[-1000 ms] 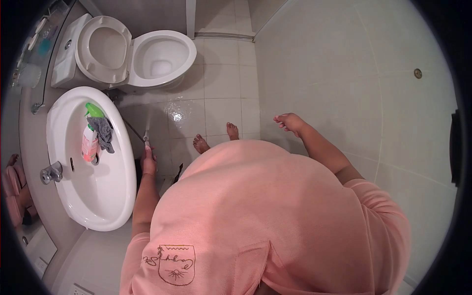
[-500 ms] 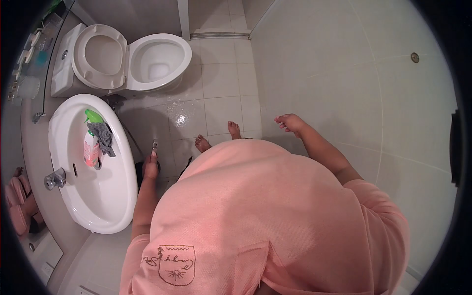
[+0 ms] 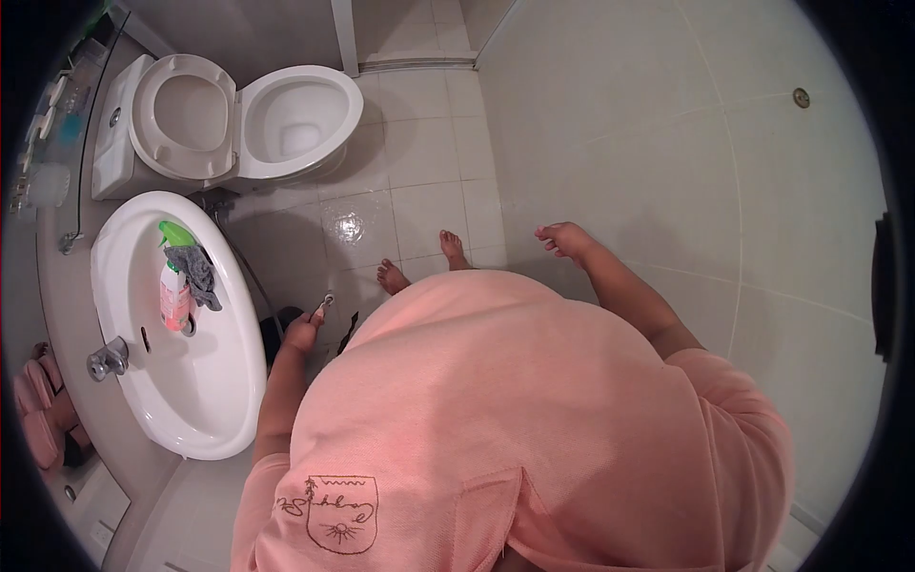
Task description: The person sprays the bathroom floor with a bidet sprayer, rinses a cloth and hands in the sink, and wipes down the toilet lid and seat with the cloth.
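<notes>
Fingers (image 3: 315, 317) of the left hand (image 3: 303, 334) gripped round a small sprayer (image 3: 328, 300), its round metal head sticking out past them, over the floor between the sink and the feet. Left arm (image 3: 282, 396) reaches forward close beside the sink rim, hand low, pointing ahead and slightly inward. Right hand (image 3: 566, 240) out front on the other side, elbow bent, fingers loosely curled and partly open, nothing visible in them; well apart from the left. Thin flexible hose (image 3: 250, 272) curves along the outside of the sink toward the left hand; its join to the sprayer is too small to make out. Sink (image 3: 205, 410) is a glossy white oval, smooth rim, with a shiny metal faucet (image 3: 108, 358) at its wall side. In the basin: white-and-pink plastic spray bottle (image 3: 174, 297) with a bright green trigger top, and a crumpled dark gray cloth (image 3: 198, 274) against it, soft, rough-looking. Toilet (image 3: 354, 105) beyond the sink: white, glossy, rounded bowl, seat raised. Floor (image 3: 419, 210) is pale square tiles with thin grout lines, wet-looking with a bright glare patch near the bare feet (image 3: 391, 276). Shirt (image 3: 534, 400) is matte pink knit, dark line embroidery on the chest.
</notes>
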The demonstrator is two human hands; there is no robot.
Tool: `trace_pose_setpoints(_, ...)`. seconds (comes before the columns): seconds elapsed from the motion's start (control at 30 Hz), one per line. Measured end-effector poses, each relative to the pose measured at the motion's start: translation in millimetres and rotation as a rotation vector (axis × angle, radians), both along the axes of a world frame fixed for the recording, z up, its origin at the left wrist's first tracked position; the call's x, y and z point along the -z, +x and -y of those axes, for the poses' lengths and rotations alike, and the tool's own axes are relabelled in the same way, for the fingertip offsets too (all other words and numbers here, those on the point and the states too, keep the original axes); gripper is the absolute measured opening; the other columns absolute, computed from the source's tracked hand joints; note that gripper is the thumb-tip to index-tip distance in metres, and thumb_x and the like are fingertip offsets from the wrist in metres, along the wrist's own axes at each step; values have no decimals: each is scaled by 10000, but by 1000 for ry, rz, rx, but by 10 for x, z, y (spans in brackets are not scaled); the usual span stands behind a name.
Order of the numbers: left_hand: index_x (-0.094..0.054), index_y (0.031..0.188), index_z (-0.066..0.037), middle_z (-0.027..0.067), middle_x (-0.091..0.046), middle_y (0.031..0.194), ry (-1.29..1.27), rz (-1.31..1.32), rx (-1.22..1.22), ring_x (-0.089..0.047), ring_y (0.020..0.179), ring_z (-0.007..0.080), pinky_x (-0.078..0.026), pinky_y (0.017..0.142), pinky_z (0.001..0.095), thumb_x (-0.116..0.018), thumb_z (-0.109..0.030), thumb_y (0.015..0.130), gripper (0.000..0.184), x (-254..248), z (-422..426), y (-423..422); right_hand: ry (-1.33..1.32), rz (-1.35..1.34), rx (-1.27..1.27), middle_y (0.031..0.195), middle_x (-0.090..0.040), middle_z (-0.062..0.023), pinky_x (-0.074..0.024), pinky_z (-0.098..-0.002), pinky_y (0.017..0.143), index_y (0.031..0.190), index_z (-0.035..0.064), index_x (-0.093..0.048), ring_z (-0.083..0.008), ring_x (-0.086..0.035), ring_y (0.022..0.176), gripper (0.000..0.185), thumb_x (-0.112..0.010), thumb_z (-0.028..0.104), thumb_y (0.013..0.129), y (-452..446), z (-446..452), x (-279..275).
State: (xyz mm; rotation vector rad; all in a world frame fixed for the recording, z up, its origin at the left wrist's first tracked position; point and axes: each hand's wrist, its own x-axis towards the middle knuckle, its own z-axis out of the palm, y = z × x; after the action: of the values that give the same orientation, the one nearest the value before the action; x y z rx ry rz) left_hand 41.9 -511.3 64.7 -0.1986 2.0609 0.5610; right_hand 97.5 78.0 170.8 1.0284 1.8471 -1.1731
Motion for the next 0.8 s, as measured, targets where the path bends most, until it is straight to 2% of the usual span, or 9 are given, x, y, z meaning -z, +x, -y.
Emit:
trace_pose_setpoints(0.07, -639, 1097, -52, 186, -626, 1142, 7, -4, 21, -561, 1116, 342, -411, 943, 399, -471, -532, 909, 542, -70, -61, -75, -14, -12, 1, 1159, -601, -32, -433, -347, 825, 1157, 87, -627, -162, -524, 939, 430, -539, 423, 902, 8, -4, 55)
trace_pose_setpoints(0.27, -657, 1071, -56, 195, -628, 1129, 32, 4, 11, -569, 1103, 334, -419, 932, 397, -471, -536, 910, 540, -142, -237, -311, -22, -32, -3, 1173, -596, -43, -432, -350, 833, 1176, 72, -612, -163, -525, 944, 443, -532, 414, 907, -74, -71, 68)
trace_pose_setpoints(0.43, -668, 1031, -57, 198, -638, 1094, 7, 21, 24, -578, 1081, 330, -426, 922, 389, -477, -528, 912, 523, -214, -359, -511, -33, -60, 26, 1109, -604, -11, -422, -314, 786, 1144, 93, -627, -134, -516, 895, 387, -517, 392, 925, -162, -208, 40)
trace_pose_setpoints(0.6, -662, 1007, -44, 180, -658, 945, 81, 2, -4, -613, 912, 304, -449, 816, 378, -491, -504, 916, 499, -202, -447, -706, -31, -53, 73, 1090, -606, -13, -423, -318, 783, 1126, 95, -631, -136, -522, 887, 374, -520, 387, 921, -253, -423, 118)
trace_pose_setpoints(0.8, -659, 995, -47, 137, -620, 786, 82, -17, -63, -586, 767, 247, -448, 735, 360, -488, -501, 921, 492, -521, -1028, -1183, -69, -4, 146, 1050, -611, -16, -426, -332, 779, 1076, 94, -639, -142, -529, 870, 353, -543, 387, 903, -586, -925, 406)
